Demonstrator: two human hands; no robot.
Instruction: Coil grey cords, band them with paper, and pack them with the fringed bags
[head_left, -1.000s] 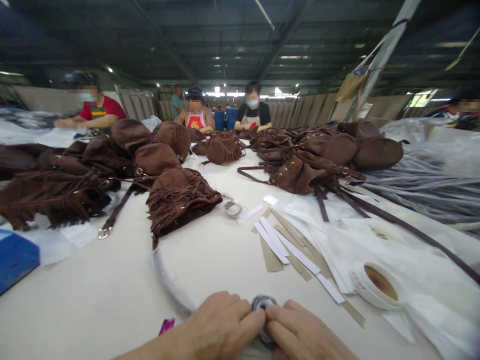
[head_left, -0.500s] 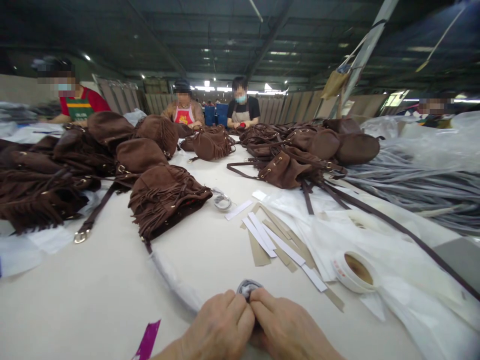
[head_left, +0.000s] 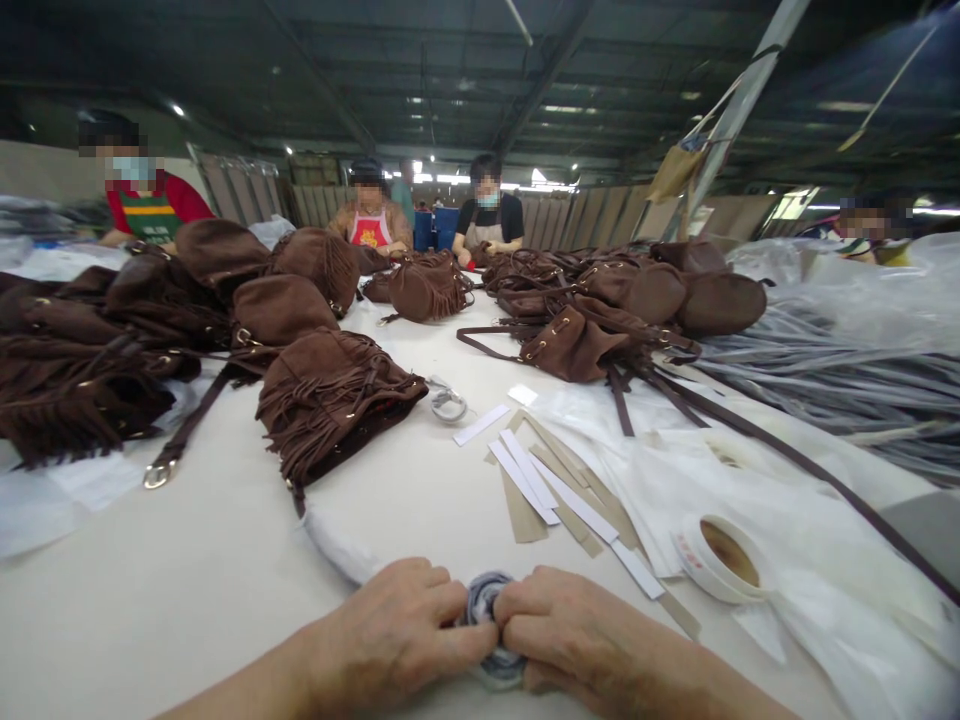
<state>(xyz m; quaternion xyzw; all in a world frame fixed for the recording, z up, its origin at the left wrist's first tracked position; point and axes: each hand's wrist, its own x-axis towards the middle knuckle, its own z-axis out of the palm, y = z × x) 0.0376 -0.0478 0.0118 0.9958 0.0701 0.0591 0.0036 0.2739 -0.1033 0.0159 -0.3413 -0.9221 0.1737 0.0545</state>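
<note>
Grey coil is pinched by left hand and right hand at the near edge of the desk. Loosened fingers could let it spring open.

Left hand, right hand: fingertips pinched together.

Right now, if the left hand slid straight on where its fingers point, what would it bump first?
The left hand would meet the grey coil it pinches straight away; just behind that, probably, the right hand.
</note>
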